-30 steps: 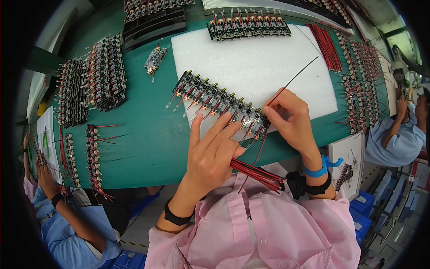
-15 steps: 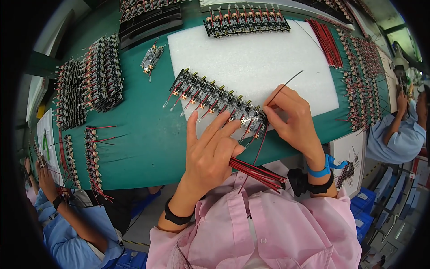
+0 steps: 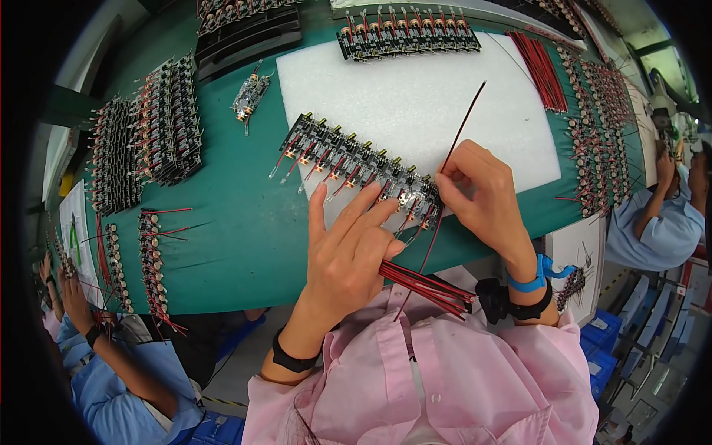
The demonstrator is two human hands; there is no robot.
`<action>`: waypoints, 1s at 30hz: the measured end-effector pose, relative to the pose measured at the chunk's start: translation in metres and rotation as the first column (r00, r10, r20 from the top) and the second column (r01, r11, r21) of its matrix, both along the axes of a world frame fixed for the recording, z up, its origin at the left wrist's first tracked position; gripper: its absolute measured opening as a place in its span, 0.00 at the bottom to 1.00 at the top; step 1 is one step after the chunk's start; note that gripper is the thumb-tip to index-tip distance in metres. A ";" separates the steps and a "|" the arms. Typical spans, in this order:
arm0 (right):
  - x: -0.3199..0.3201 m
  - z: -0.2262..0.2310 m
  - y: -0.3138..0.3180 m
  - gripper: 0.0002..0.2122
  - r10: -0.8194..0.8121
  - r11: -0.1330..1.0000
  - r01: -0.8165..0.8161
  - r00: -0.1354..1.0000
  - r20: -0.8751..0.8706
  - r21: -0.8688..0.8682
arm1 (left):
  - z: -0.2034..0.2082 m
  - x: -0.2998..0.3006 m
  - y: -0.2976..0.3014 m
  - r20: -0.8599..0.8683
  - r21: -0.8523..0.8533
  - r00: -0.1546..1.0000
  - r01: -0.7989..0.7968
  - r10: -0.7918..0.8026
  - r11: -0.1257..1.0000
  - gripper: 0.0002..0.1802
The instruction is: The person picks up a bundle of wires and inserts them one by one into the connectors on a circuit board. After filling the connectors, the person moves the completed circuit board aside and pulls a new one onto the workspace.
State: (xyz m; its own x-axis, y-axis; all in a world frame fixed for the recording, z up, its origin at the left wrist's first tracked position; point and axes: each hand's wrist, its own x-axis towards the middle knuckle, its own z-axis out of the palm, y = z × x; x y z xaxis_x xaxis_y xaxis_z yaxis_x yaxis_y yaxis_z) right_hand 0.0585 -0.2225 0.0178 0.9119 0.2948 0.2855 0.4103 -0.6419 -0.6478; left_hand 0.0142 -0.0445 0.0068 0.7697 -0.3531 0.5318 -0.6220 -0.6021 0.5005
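Observation:
A strip of joined small circuit boards [image 3: 348,159] with short red leads lies slanted across the front edge of a white foam sheet [image 3: 348,89]. My left hand [image 3: 348,256] rests its outstretched fingers on the strip's near side, while its curled fingers keep a bundle of red and black wires [image 3: 426,288] that sticks out below the palm. At the strip's right end my right hand [image 3: 480,194] is closed in a pinch on a single wire [image 3: 464,122]. The wire's dark end points up over the foam, and its lower part runs down past the board.
Stacked board strips [image 3: 167,122] stand at left, near a single loose board [image 3: 251,96]. Another board strip [image 3: 408,37] lies at the back. Red wires [image 3: 538,70] and rows of small round parts [image 3: 593,133] lie at right. Co-workers in blue [image 3: 122,363] sit on both sides.
The upper end of the wire in my right hand has swung up and left, and more of it shows above the fingers. My left hand and the board strip stay in place.

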 end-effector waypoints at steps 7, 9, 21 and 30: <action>-0.002 -0.001 0.002 0.05 -0.038 0.999 0.038 0.999 -0.002 0.024 | -0.001 0.000 -0.001 0.008 0.001 1.000 -0.009 0.009 1.000 0.09; -0.002 -0.002 0.002 0.05 -0.047 0.998 0.048 0.999 -0.017 0.036 | 0.000 0.000 0.000 0.005 0.000 1.000 -0.012 0.012 1.000 0.09; -0.001 -0.002 0.004 0.05 -0.015 0.998 0.021 0.994 0.106 -0.059 | 0.000 0.000 0.000 -0.006 -0.006 1.000 -0.011 0.011 1.000 0.10; 0.000 0.001 0.003 0.05 -0.001 1.000 0.002 0.999 0.037 -0.028 | -0.001 0.000 -0.001 -0.016 -0.024 1.000 -0.010 0.010 1.000 0.12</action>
